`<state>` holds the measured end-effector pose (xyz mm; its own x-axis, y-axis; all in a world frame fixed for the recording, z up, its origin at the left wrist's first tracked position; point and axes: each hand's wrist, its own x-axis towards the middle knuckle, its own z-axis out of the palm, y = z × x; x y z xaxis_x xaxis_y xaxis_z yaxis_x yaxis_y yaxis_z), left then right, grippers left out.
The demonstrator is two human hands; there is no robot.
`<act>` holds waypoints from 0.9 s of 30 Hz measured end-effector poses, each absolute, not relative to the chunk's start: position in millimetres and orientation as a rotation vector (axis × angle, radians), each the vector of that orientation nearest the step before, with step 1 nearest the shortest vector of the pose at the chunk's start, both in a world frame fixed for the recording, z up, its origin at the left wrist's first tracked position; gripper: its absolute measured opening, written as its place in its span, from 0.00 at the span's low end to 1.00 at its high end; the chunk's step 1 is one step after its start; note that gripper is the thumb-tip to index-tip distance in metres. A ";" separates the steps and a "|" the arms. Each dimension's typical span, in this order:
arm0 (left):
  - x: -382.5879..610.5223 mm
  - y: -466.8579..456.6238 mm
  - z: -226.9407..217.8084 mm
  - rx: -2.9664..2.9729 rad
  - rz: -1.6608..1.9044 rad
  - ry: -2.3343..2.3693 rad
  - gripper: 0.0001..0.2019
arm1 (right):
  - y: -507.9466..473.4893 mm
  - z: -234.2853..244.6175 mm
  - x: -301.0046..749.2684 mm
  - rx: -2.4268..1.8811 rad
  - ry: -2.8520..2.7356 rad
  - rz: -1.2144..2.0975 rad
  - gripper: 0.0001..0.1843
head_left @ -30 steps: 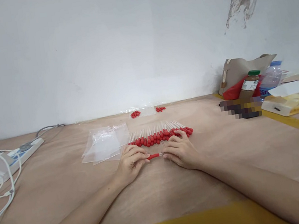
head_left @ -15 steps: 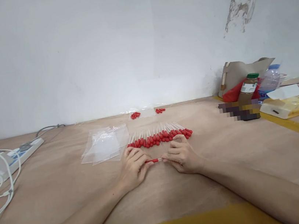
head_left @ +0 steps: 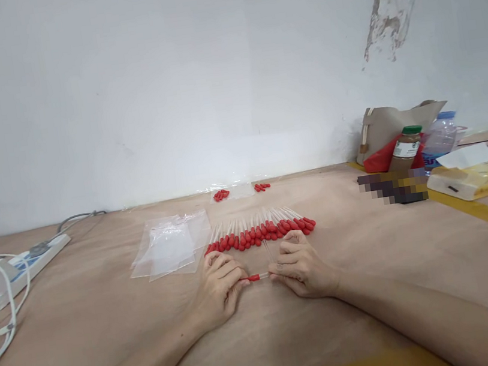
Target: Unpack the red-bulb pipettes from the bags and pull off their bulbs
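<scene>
My left hand is closed, thumb and fingers pinching a red rubber bulb. A short stretch of clear glass dropper tube shows at the bulb's open end. The other part of that tube is hidden inside my right hand, whose fingers are pinched shut on it. One more thin clear tube lies by the right fingertips, partly covered by them. Just beyond both hands, several assembled droppers lie side by side, red bulbs toward me and glass tips toward the wall.
Clear plastic bags lie left of the droppers. Small piles of red bulbs rest on plastic by the wall. A power strip with white cables stands left. Rightward are a bottle with a green lid, a tissue pack and a bag.
The camera view has tilted up a little, so the table and hands appear lower. Both hands keep their grips, with the bulb and tube still end to end between them.
</scene>
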<state>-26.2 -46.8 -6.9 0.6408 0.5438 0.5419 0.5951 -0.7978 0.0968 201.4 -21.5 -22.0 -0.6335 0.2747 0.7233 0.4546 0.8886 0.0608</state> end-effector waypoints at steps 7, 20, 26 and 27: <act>-28.6 -44.1 -8.6 -2.764 -0.893 -0.949 0.05 | -20.9 -23.1 203.4 -0.510 -2.309 -0.245 0.09; -58.2 -40.2 1.3 -2.328 -1.379 -1.569 0.11 | -11.2 -22.0 216.6 -1.019 -2.079 -0.167 0.13; -81.5 -39.2 12.8 -2.380 -1.187 -2.034 0.14 | -11.9 -24.3 211.4 -1.056 -2.059 -0.219 0.07; -81.8 -39.8 12.0 -2.407 -1.167 -2.079 0.14 | -11.8 -25.0 210.0 -1.059 -2.060 -0.250 0.07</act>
<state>-81.8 -39.8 12.0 0.0245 0.9429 0.3322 0.7746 -0.2280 0.5900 210.0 -11.8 -25.0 -0.3393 0.6007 0.7239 0.7565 0.6316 -0.1696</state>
